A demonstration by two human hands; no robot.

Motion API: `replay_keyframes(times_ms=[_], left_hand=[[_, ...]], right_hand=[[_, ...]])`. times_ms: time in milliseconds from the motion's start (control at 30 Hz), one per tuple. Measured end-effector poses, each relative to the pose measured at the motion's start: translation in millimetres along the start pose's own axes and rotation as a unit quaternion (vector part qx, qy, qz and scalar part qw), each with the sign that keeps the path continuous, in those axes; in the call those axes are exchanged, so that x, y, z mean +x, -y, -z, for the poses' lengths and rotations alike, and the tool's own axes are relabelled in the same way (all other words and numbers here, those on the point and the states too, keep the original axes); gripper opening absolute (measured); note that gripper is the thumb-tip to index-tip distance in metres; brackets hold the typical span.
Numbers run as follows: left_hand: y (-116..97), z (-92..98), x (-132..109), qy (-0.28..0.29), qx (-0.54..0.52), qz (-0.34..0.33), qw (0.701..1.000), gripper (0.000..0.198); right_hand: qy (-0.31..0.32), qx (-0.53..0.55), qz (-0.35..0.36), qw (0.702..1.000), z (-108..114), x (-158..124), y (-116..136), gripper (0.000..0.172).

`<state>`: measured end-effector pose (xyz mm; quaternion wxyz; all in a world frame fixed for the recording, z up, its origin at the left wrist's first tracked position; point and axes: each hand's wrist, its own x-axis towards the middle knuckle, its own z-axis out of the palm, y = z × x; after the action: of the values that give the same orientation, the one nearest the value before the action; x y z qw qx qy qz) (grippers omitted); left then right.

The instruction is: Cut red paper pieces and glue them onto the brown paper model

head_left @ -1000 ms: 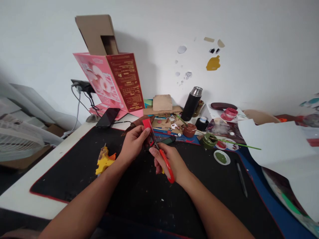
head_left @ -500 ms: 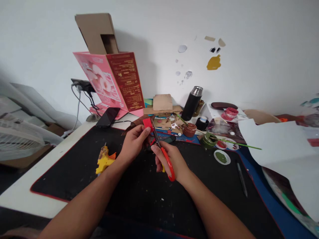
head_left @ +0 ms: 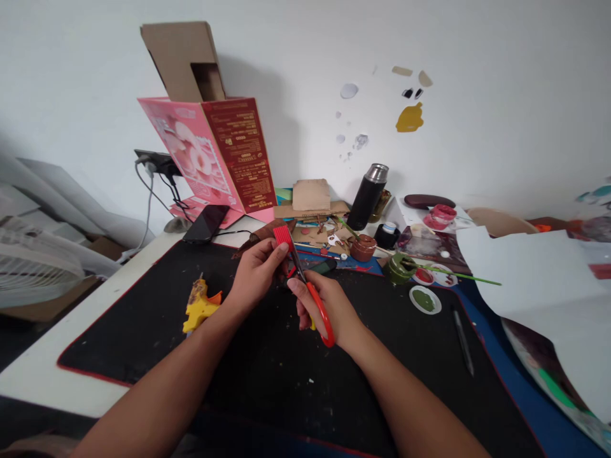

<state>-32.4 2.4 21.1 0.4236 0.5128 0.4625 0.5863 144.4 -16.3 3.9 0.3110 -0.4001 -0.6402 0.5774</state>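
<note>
My left hand (head_left: 255,273) pinches a small red ribbed piece (head_left: 283,236) and holds it upright above the black mat (head_left: 143,318). My right hand (head_left: 324,305) grips red-handled scissors (head_left: 312,299). The scissor blades point up and touch the right edge of the red piece. Both hands sit close together over the middle of the mat.
A yellow glue gun (head_left: 199,307) lies left of my hands. Behind are a pink box (head_left: 214,152), a black phone (head_left: 206,224), a dark flask (head_left: 366,197), paint pots (head_left: 398,267), a green paint dish (head_left: 424,299) and a pen (head_left: 462,340). White paper (head_left: 534,280) covers the right side.
The hands, red piece and scissors stay almost where they were; the scissor blades shift slightly against the red piece.
</note>
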Motion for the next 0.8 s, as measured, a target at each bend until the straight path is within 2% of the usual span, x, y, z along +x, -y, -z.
replay_keyframes(times_ms=[800], left_hand=[[2.8, 0.1, -0.1, 0.004, -0.007, 0.004, 1.0, 0.047]], right_hand=[[0.006, -0.025, 0.004, 1.0, -0.4, -0.5, 1.1, 0.044]])
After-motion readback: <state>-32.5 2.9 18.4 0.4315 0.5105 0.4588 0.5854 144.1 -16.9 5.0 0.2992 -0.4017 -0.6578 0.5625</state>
